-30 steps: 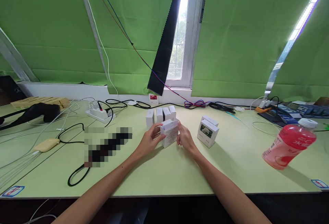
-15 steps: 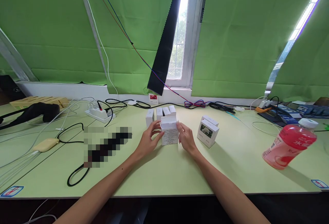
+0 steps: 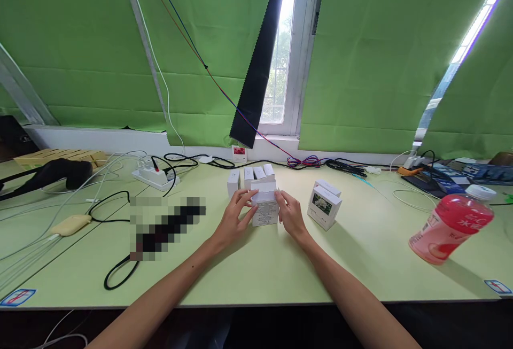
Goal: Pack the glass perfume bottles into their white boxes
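A small white carton (image 3: pixel 265 214) with printed text stands upright on the table, its top flap (image 3: pixel 263 184) raised at the back. My left hand (image 3: pixel 238 214) is closed on the carton's left side, with fingertips at the upper left edge by the opening. On the opposite side, my right hand (image 3: pixel 290 212) grips the right edge near the top. Behind the carton stand several similar white boxes (image 3: pixel 233 182) in a row. To the right is a white box with a flower picture (image 3: pixel 323 207), another box close behind it.
A pink drink bottle (image 3: pixel 451 226) with a white cap stands at the right. At the left are a power strip (image 3: pixel 154 177), a yellow adapter (image 3: pixel 71 225) and loose cables. A pixelated dark object (image 3: pixel 168 230) lies left of my left hand. Coiled black cables (image 3: pixel 347 167) run along the wall.
My left fingers have shifted slightly right over the carton's top edge. The carton, the right hand and the other boxes stay in about the same place.
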### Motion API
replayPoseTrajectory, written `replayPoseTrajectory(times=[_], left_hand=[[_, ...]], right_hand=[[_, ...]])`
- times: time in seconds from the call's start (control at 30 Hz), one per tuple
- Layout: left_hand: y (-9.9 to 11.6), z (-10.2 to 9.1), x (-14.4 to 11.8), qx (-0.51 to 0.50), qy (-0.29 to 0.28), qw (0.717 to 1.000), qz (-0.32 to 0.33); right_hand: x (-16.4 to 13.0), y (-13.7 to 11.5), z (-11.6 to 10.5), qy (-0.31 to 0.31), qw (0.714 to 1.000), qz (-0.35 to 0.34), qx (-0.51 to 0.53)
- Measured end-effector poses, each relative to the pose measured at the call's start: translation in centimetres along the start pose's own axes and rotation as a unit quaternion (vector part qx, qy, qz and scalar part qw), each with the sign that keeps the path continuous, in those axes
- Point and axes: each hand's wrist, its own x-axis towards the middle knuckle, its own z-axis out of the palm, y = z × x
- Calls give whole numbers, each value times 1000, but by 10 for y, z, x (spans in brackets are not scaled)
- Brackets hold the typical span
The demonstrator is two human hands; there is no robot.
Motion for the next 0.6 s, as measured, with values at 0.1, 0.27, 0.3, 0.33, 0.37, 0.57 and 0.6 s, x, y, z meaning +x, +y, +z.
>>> replayPoseTrajectory(times=[0.1, 0.27, 0.3, 0.33, 0.37, 0.57, 0.6], left_hand=[[1, 0, 0, 1, -1, 1000, -5], [2, 1, 0, 7, 2, 1000, -12], [2, 2, 0, 11, 7, 1000, -9], [3, 2, 0, 17, 14, 1000, -4], [3, 2, 0, 26, 20, 999, 3], [4, 3, 0, 71, 30, 996, 41], [4, 3, 0, 73, 31, 996, 44]], right_hand=[[1, 0, 0, 2, 1000, 4, 3], [2, 2, 1, 4, 1000, 7, 1], [2, 2, 1, 5, 1000, 6, -1], [2, 3, 1, 6, 1000, 5, -3], [2, 3, 1, 7, 1000, 5, -6], [2, 6, 0, 11, 1000, 7, -13], [2, 6, 0, 11, 1000, 6, -13]])
